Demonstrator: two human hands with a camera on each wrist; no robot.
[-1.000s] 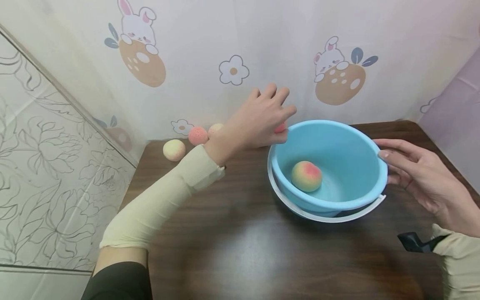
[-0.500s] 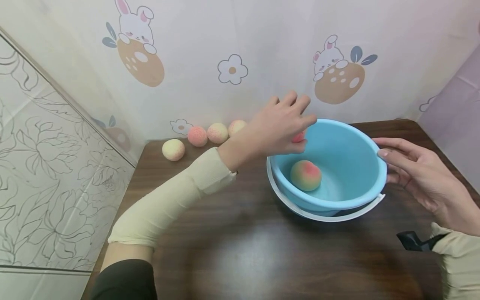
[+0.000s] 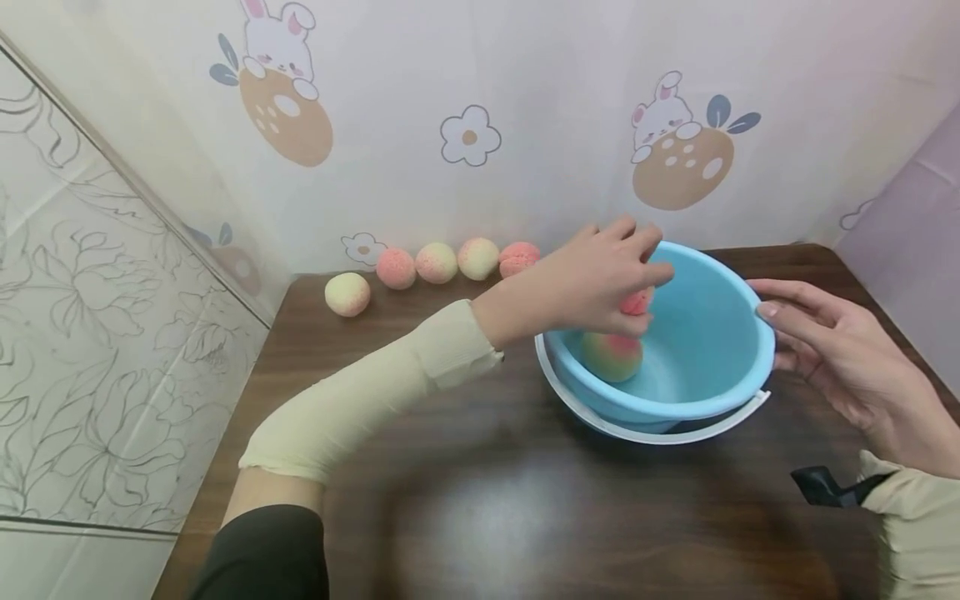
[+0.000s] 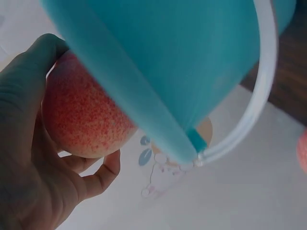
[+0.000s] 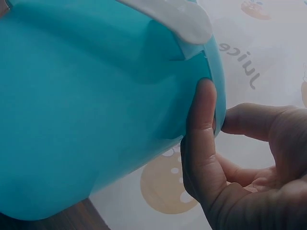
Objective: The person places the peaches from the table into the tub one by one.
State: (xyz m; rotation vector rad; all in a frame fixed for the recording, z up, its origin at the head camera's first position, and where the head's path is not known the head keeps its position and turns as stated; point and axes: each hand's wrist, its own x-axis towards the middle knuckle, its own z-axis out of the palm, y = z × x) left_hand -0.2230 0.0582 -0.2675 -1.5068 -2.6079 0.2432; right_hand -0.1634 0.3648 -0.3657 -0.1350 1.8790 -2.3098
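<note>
My left hand holds a pinkish-red peach over the left side of the blue bucket. Fingers and thumb curve round the fruit, and the hand hides most of it in the head view. Inside the bucket lies a green-and-pink peach, partly covered by the left hand. At the bucket's right side my right hand pinches the rim; in the right wrist view the fingers press the outer wall and the thumb lies over the rim.
Along the table's back edge is a row of several peaches, with a pale peach at its left end. The bucket's white handle hangs down in front. A printed curtain stands directly behind the brown table.
My left hand has carried its peach rightward and down, from beside the bucket's left rim to over its inside. More of the row at the back shows now. The right hand keeps its place.
</note>
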